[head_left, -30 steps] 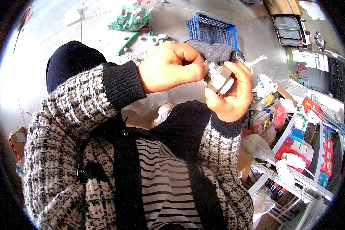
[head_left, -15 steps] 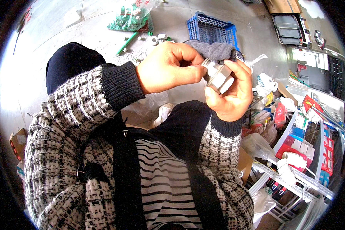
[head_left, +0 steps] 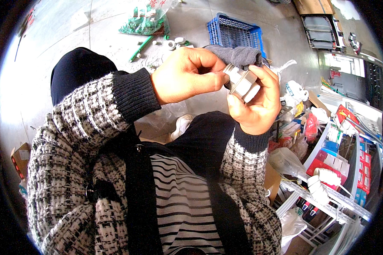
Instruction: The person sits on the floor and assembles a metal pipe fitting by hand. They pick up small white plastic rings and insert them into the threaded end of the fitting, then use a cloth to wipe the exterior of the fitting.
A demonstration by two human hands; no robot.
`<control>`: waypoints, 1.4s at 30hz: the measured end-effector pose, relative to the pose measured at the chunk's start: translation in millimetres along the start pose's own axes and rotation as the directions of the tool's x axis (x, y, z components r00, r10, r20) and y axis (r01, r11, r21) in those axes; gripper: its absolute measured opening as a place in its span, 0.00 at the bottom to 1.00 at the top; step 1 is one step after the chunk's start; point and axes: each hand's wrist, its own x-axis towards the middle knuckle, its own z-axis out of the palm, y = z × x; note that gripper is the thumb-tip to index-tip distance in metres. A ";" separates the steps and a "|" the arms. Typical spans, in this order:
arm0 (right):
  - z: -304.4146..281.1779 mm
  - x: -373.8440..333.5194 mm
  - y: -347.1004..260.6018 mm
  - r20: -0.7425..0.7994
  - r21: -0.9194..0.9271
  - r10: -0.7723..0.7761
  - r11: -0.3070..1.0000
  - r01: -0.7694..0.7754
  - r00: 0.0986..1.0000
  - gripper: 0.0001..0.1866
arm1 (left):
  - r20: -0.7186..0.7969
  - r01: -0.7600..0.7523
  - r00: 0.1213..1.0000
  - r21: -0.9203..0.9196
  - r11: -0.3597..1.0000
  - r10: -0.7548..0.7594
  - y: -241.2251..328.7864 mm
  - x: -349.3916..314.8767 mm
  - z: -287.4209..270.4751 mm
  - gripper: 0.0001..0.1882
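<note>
Metal fitting (head_left: 245, 86), hexagonal in the middle and threaded at one end, sat right of centre in the upper half of the frame, raised between my hands. My right hand (head_left: 261, 104) was closed around its collar, thumb below and fingers above. My left hand (head_left: 187, 76) had thumb and forefinger drawn nearly together at the threaded end; I cannot tell whether they pinched anything. Just beyond lay a grey cloth (head_left: 238, 56), with a blue crate (head_left: 257, 38) behind it. Toward the upper left, a clear bag (head_left: 162, 20) of green pieces carried red writing (head_left: 153, 3) at the frame's top edge, near a green pipe (head_left: 141, 49). At far right, red boxes (head_left: 364, 170) showed pale labelling too small to read; at far left, a cardboard box (head_left: 20, 158) bore a pale label (head_left: 24, 154).
</note>
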 end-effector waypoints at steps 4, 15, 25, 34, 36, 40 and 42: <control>-2.7 -0.4 2.9 0.039 0.053 0.064 0.996 -0.066 0.997 0.30 | 0.002 0.022 1.000 -0.100 0.995 -0.022 -2.0 -1.8 -2.0 0.07; -0.6 -1.8 -3.6 0.121 0.486 0.409 0.770 -0.413 0.904 0.28 | 0.026 -0.026 0.999 -0.042 0.999 0.027 3.4 -1.9 0.6 0.07; 4.4 -0.2 -1.7 0.148 0.616 0.503 0.627 -0.478 0.851 0.28 | 0.097 -0.058 0.994 0.121 0.991 0.047 4.5 -1.1 0.1 0.05; 1.0 -3.0 8.7 0.184 0.669 0.487 0.575 -0.472 0.854 0.41 | 0.052 0.089 0.995 -0.124 0.988 -0.084 2.8 -0.6 2.1 0.06; 0.8 -0.4 7.0 0.188 0.749 0.473 0.499 -0.437 0.861 0.45 | 0.062 0.164 0.986 -0.202 0.966 -0.154 9.0 -0.8 4.0 0.07; 2.9 0.2 9.3 0.239 0.640 0.287 0.672 -0.373 0.928 0.42 | 0.036 0.245 0.969 -0.226 0.943 -0.243 14.5 0.2 3.6 0.13; -0.5 0.0 4.9 0.279 0.526 0.381 0.708 -0.472 0.882 0.37 | 0.051 0.271 0.962 -0.266 0.925 -0.268 8.7 1.1 1.4 0.14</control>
